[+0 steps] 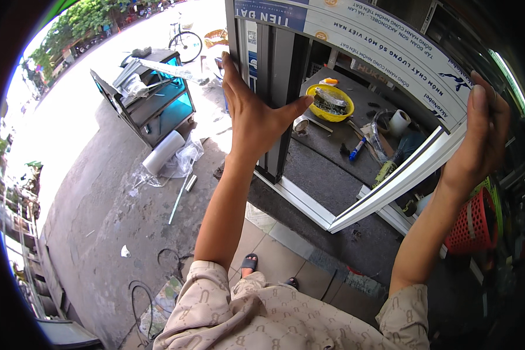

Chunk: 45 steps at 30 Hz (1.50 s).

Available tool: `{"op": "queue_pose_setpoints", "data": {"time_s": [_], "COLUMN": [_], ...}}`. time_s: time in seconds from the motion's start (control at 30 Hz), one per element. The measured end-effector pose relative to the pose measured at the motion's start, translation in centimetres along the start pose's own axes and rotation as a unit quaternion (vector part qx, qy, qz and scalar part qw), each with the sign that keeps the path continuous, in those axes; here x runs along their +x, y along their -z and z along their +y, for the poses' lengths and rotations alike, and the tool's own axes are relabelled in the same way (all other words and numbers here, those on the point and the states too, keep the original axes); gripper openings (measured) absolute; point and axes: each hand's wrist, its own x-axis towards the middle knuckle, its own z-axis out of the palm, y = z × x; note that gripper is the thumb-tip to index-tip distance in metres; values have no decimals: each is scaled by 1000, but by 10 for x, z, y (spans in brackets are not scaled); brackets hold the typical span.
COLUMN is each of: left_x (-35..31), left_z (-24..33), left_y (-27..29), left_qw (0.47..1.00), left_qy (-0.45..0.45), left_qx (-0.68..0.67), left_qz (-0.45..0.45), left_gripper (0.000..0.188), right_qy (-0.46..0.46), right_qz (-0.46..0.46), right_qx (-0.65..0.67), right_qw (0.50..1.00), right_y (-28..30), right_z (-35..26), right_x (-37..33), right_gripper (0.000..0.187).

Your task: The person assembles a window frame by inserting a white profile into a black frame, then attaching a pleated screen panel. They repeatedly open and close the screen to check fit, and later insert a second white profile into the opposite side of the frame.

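Observation:
An aluminium window frame (pixel 326 217) stands tilted in front of me, with white inner edges, dark grey profiles and printed protective film along its top bar. My left hand (pixel 252 125) spans the dark upright (pixel 268 87) on its left, the thumb on the inner side and the fingers on the outer side. On the opposite side, my right hand (pixel 475 140) grips the frame's right edge near the film-covered bar, fingers pointing up; part of its grip is hidden. The frame's upper end runs out of view.
Behind the frame, a dark workbench (pixel 315 160) carries a yellow basket (pixel 338 112) of small hardware, a blue marker (pixel 357 149) and a tape roll (pixel 398 122). A red basket (pixel 469 224) is at right. A metal cart (pixel 151 108) and plastic film roll (pixel 164 153) stand left.

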Motion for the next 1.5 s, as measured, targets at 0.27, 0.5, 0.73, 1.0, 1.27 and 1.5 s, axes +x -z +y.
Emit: {"op": "queue_pose_setpoints", "data": {"time_s": [0.27,0.5,0.73,1.0,1.27,1.5], "left_x": [-123,-158,-179,-220,-219,-210], "left_z": [1,-17,30,89,85,70], "left_y": [-11,-26,-21,-20,-8,7], "left_qw": [991,977,963,937,907,885], "left_qy": [89,172,194,177,188,165], "left_qx": [-89,-119,-188,-270,-311,-337], "left_qz": [37,50,-14,-133,-212,-276], "left_gripper": [65,61,62,67,79,68], "right_qy": [8,2,-21,-24,-16,-8], "right_qz": [23,42,59,63,77,85], "right_qx": [28,44,41,68,59,20], "right_qw": [999,998,997,995,995,996], "right_y": [-6,-9,-13,-15,-17,-15], "right_z": [1,-1,-6,-6,-3,-5], "right_x": [0,0,-3,-6,-5,-6], "right_gripper": [24,24,23,24,29,34]}}
